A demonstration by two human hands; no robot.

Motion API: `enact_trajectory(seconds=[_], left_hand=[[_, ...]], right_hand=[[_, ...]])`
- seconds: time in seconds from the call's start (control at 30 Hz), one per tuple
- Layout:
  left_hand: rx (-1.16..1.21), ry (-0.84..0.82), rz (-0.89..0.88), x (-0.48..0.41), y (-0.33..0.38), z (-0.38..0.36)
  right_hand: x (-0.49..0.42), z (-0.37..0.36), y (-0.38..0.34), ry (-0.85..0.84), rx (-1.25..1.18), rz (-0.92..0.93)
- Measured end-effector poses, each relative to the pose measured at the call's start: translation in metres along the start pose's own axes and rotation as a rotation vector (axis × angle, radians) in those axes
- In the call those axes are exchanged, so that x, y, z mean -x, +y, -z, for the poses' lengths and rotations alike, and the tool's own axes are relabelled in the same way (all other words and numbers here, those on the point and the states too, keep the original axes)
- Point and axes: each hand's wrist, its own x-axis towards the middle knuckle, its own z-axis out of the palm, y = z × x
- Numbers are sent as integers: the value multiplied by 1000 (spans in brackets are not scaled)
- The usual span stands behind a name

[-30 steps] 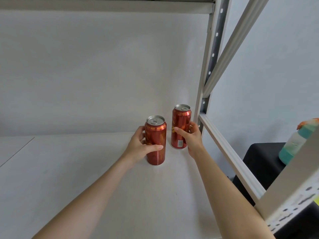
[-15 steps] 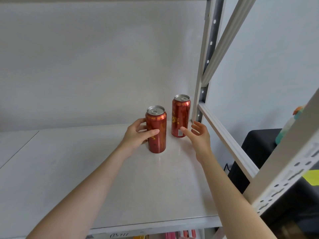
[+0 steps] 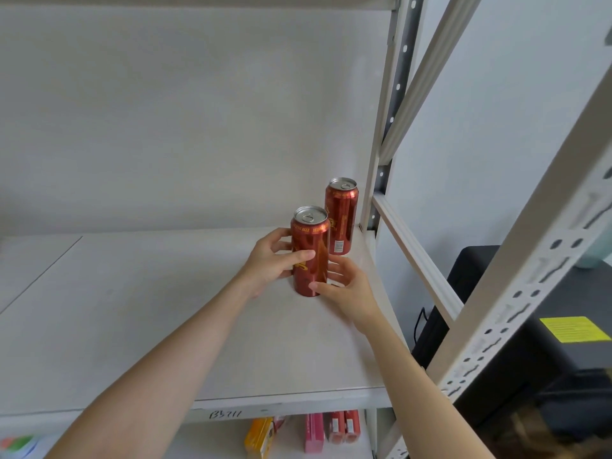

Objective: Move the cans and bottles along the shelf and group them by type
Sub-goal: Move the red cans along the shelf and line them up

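Observation:
Two tall red beer cans stand upright at the right end of the white shelf (image 3: pixel 159 326). The near can (image 3: pixel 310 246) is held from the left by my left hand (image 3: pixel 266 265), thumb across its front and fingers behind it. My right hand (image 3: pixel 346 289) cups the same can low on its right side, with the thumb tip at its base and the fingers curled behind. The far can (image 3: pixel 341 215) stands free just behind and to the right, close to the corner post. No bottles are in view.
The shelf's grey corner post (image 3: pixel 381 180) and side rail (image 3: pixel 417 260) close off the right end. Another shelf board runs overhead. Coloured boxes (image 3: pixel 314 432) sit on the shelf below. A black unit with a yellow label (image 3: pixel 574 329) stands to the right, outside the rack.
My right hand let go of the far can, drew back, then came across to the base of the near can. My left hand kept its grip on the near can.

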Motion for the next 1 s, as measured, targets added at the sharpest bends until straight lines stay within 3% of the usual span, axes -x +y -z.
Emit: enact_trajectory(seconds=[0.37,1.0], left_hand=[[7,-107,5,11,4,-42],[-10,-70,60,-49,2,-55]], right_hand=[[25,31,-2,89,3,7],[-23,46,6,169,-17,18]])
